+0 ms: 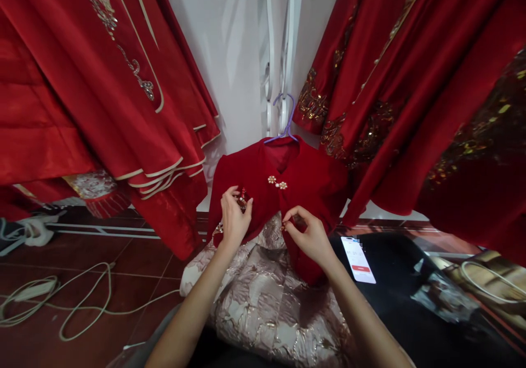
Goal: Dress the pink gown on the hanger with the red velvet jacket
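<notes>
The right hand (306, 230), at frame centre, pinches the front edge of a red jacket (314, 168). The left hand (236, 214) curves around a beaded ornament (243, 199), its grip indeterminate.

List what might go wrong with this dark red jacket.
The left hand has fingertips at a small gold beaded ornament on the dark red jacket; tugging might loosen its beads.
The right hand pinches something too small to identify at the jacket's front edge; it could drop onto the pale gold-patterned fabric below.
A white-screened phone lies beside the right forearm, which might bump it.
</notes>
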Demonstrator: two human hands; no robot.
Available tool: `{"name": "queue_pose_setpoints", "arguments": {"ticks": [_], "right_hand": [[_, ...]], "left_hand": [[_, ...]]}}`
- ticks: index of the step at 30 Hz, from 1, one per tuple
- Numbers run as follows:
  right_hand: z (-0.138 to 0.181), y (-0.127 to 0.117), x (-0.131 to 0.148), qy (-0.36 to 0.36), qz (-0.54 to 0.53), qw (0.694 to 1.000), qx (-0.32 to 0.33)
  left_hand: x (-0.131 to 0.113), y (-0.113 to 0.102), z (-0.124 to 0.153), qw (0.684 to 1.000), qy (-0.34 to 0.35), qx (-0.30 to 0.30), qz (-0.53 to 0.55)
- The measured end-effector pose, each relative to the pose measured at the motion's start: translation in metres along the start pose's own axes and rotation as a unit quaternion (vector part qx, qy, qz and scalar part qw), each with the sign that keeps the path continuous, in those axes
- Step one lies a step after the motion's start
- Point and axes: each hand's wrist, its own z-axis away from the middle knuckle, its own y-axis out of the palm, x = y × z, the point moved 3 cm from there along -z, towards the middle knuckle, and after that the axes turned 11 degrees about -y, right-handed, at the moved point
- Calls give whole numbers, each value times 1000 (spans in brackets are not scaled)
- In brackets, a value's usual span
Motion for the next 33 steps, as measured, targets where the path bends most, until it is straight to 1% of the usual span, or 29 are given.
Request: {"name": "queue_pose_setpoints", "arguments": {"ticks": [3, 7, 10, 13, 15, 19, 23, 26, 29, 33], "right_hand": [[3, 5, -5, 18, -25, 1000, 1], [2, 20, -14, 63, -101, 993, 12], [-8, 38, -20, 89, -171, 981, 5], [-27, 55, -25, 94, -213, 973, -5], [-42, 64, -29, 75, -212, 974, -11], [-62, 72, -38, 44, -156, 986, -28], [-68, 76, -45, 33, -134, 990, -37], [-69, 80, -47, 26, -128, 990, -57], [-68, 83, -46, 28, -136, 986, -88], [-66, 87, -36, -3, -105, 990, -88]], "left_hand": [[10, 4, -3, 999, -20, 32, 31], [11, 2, -3, 994, -48, 32, 91], [13, 1, -6, 990, -76, 41, 114], [19, 3, -11, 982, -120, 73, 127], [24, 5, -15, 974, -141, 93, 153], [26, 4, -23, 943, -168, 119, 261], [25, 4, -28, 924, -183, 158, 298], [24, 4, -30, 913, -205, 161, 313], [23, 1, -30, 910, -217, 154, 317], [20, -3, -28, 920, -185, 189, 289]]}}
